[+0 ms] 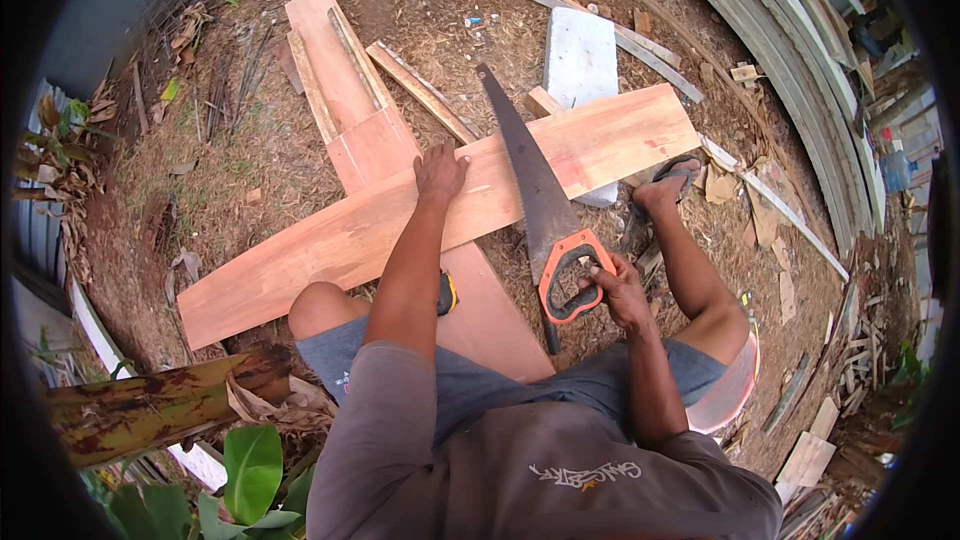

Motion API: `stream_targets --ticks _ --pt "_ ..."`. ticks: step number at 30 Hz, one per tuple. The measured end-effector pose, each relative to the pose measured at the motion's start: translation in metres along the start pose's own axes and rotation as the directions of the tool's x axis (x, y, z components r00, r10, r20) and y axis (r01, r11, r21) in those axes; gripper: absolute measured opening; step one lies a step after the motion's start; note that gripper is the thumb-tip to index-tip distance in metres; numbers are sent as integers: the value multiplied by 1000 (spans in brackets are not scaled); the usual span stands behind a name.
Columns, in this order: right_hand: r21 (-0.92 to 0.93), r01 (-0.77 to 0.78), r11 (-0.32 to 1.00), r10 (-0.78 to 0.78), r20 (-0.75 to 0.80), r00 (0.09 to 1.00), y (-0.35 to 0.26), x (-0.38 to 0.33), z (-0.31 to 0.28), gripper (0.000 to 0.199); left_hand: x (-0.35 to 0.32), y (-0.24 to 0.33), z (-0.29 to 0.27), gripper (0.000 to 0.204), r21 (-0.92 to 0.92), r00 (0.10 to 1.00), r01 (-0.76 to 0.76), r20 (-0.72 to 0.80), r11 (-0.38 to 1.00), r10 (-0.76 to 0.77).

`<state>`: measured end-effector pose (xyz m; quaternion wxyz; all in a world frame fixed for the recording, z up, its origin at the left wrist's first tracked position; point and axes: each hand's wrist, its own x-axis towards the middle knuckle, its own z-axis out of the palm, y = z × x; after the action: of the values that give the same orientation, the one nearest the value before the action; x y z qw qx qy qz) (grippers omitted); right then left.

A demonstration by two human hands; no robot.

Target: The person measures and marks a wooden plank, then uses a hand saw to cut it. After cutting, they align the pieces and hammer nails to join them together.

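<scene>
A long, pale reddish wooden plank (340,238) lies slantwise in front of me, across another plank (485,312) that runs beneath it. My left hand (440,174) rests flat on the upper plank near its far edge, fingers stretched out. In my right hand (620,290) is a handsaw (535,170), gripped by its orange and black handle. The saw's dark blade passes over the plank, its tip pointing away beyond the far edge. Whether the teeth touch the wood I cannot tell. A black and yellow tape measure (446,295) sits by my left thigh.
A white block (580,50) lies on the ground beyond the plank. Narrow wood strips (420,90) lie near the far boards. Stacked long boards (800,70) curve along the right. A thick plant stem (160,400) and green leaves (252,470) stand at the lower left.
</scene>
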<state>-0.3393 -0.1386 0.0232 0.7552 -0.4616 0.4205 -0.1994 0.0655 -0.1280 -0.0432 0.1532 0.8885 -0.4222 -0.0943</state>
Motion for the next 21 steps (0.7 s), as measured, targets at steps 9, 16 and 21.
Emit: stream_targets --ticks 9,16,21 --pt "166 346 924 -316 -180 931 -60 -53 -24 50 6 -23 -59 64 -114 978 -205 9 972 207" --pt "324 415 850 -391 -138 910 -60 -58 0 45 -3 -101 -121 64 46 994 -83 -73 996 86" --pt "270 434 859 -434 -62 899 -70 -63 23 60 -9 -112 -115 59 186 997 17 -81 982 -2"
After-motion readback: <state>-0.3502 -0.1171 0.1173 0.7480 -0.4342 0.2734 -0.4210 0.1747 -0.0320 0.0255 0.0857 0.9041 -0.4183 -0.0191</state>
